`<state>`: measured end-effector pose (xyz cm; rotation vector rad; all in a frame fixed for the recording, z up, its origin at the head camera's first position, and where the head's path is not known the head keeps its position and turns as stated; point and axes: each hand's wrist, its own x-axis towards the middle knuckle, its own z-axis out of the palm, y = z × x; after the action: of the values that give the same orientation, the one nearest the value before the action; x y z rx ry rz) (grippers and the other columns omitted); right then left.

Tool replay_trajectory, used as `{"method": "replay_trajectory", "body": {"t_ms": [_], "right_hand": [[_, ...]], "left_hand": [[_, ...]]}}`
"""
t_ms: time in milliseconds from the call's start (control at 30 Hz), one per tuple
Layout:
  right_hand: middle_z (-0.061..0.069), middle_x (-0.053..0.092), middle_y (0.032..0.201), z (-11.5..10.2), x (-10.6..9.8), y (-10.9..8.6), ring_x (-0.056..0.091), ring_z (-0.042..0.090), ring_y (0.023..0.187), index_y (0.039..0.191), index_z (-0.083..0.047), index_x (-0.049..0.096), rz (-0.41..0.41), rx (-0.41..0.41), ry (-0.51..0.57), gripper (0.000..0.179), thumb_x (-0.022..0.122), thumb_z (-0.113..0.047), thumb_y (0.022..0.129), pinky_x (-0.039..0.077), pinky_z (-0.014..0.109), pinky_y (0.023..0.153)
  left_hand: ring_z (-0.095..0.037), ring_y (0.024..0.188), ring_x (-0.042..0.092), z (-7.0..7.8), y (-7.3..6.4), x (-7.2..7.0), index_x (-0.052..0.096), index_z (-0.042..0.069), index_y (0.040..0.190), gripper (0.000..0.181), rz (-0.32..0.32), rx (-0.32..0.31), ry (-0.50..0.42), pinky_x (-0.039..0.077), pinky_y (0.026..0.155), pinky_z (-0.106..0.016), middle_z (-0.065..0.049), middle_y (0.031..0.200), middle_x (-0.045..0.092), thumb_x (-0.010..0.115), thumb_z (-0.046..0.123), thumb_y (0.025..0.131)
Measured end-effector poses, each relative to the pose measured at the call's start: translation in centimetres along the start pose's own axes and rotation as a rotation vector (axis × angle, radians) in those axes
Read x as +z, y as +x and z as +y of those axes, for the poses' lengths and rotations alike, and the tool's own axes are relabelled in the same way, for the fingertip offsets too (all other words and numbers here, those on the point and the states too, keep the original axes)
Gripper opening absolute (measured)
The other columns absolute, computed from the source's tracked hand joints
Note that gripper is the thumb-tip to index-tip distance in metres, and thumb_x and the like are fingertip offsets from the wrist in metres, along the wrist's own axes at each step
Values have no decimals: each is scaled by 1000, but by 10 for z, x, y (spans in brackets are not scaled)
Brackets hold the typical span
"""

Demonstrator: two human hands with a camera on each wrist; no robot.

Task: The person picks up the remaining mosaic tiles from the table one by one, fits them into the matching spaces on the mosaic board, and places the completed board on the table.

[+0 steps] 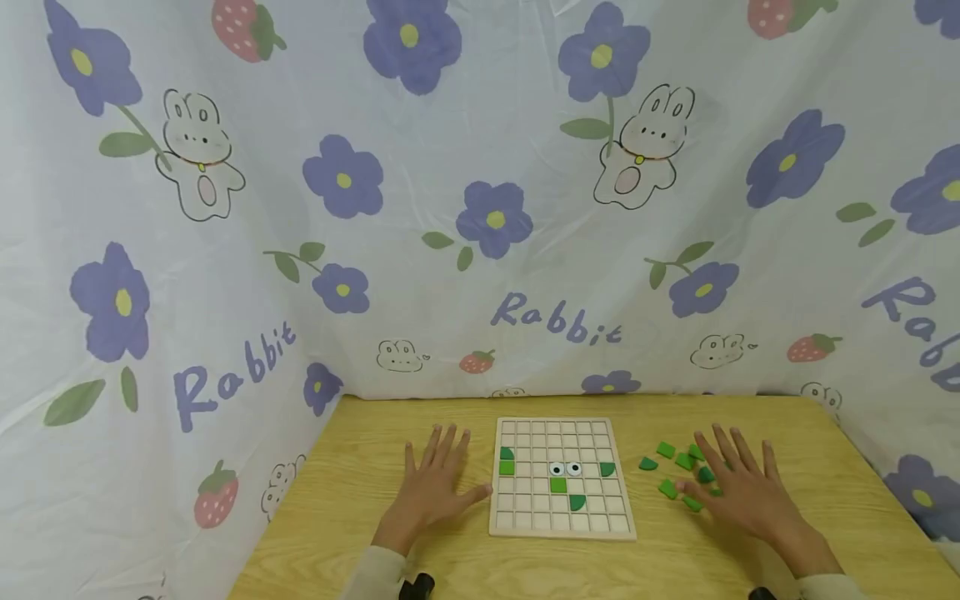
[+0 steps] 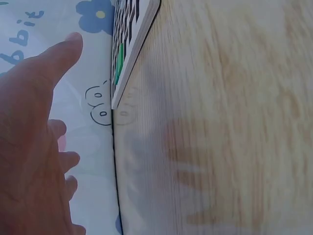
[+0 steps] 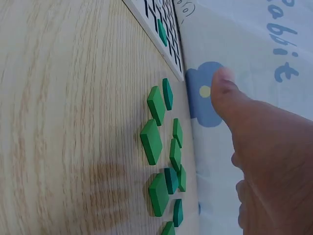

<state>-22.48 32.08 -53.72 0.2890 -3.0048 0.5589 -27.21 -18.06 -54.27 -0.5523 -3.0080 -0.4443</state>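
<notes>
A wooden grid board (image 1: pixel 525 523) lies on the table between my hands. It bears two round eye pieces (image 1: pixel 557 470), light green squares such as one square tile (image 1: pixel 558 485), and several dark green quarter-circle tiles, one quarter-circle (image 1: pixel 577 502) near the front. Left of the board, my left hand (image 1: pixel 433 492) has its fingers spread and holds nothing; its thumb points toward the board's edge. My right hand (image 1: pixel 742 496), fingers also spread, hovers over a scatter of loose green tiles (image 3: pixel 151 142) right of the board and partly hides them in the head view. It holds nothing.
The wooden table (image 1: pixel 315 517) meets a hanging white cloth (image 1: pixel 450 333) printed with flowers and rabbits at the back and sides. Among the loose pieces, a dark green quarter-circle (image 1: pixel 648 463) lies nearest the board's right edge.
</notes>
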Motion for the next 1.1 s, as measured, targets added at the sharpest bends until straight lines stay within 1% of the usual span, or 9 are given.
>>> {"method": "replay_trajectory", "body": {"t_ms": [67, 167, 267, 333, 400, 500, 667, 900, 1100], "right_hand": [[34, 18, 172, 0, 1, 1, 11, 58, 160, 168, -2, 28, 18, -12, -9, 93, 58, -61, 104, -15, 77, 123], [35, 32, 167, -2, 1, 3, 20, 57, 158, 165, 0, 34, 61, -33, -21, 85, 58, -56, 106, -7, 76, 126], [34, 45, 160, -5, 1, 6, 30, 56, 154, 160, 2, 42, 96, -49, -36, 78, 61, -51, 106, 10, 77, 126], [33, 51, 156, -7, 0, 10, 38, 56, 149, 156, 2, 48, 112, -56, -48, 72, 64, -47, 106, 25, 77, 120], [31, 56, 151, -9, 0, 15, 46, 56, 143, 152, 1, 54, 126, -65, -62, 67, 68, -44, 105, 37, 76, 112], [28, 63, 144, -12, 0, 21, 56, 53, 133, 144, 0, 61, 156, -89, -71, 57, 72, -37, 103, 48, 72, 103], [22, 69, 136, -16, 3, 27, 62, 48, 126, 137, -2, 68, 187, -109, -48, 44, 74, -28, 102, 52, 67, 101], [20, 72, 130, -17, 12, 40, 64, 46, 120, 125, -4, 75, 205, -128, -53, 31, 76, -21, 99, 53, 65, 99], [19, 73, 127, -13, 24, 49, 65, 47, 118, 120, -5, 78, 168, -121, -72, 26, 77, -19, 98, 54, 66, 97]], "left_hand": [[-41, 167, 11, 1, 0, 1, 22, 17, 172, 100, -20, 7, -8, 4, 124, -81, -12, 180, 18, 59, 72, 97], [-40, 167, 12, 4, -1, 2, 22, 14, 172, 99, -55, 19, -38, 6, 126, -79, -12, 179, 20, 61, 68, 99], [-41, 166, 15, 7, -2, 5, 24, 11, 171, 98, -77, 42, -81, 9, 126, -79, -15, 178, 23, 62, 65, 100], [-40, 166, 15, 9, -3, 8, 24, 10, 171, 97, -95, 55, -103, 9, 126, -78, -15, 178, 24, 61, 66, 100], [-40, 166, 16, 11, -3, 12, 25, 10, 171, 97, -108, 70, -112, 11, 126, -79, -15, 177, 24, 61, 66, 100], [-39, 166, 15, 16, -5, 16, 24, 11, 171, 97, -138, 85, -129, 11, 125, -79, -13, 178, 23, 60, 68, 100], [-40, 167, 9, 21, -11, 21, 19, 14, 172, 100, -189, 102, -149, 6, 125, -80, -11, 180, 15, 57, 71, 100], [-42, 167, 7, 27, -13, 18, 18, 11, 172, 101, -230, 107, -143, 4, 124, -81, -14, 181, 10, 57, 70, 100], [-42, 167, 7, 30, -14, 16, 19, 14, 172, 100, -282, 89, -143, 3, 125, -80, -13, 181, 7, 57, 71, 100]]}}
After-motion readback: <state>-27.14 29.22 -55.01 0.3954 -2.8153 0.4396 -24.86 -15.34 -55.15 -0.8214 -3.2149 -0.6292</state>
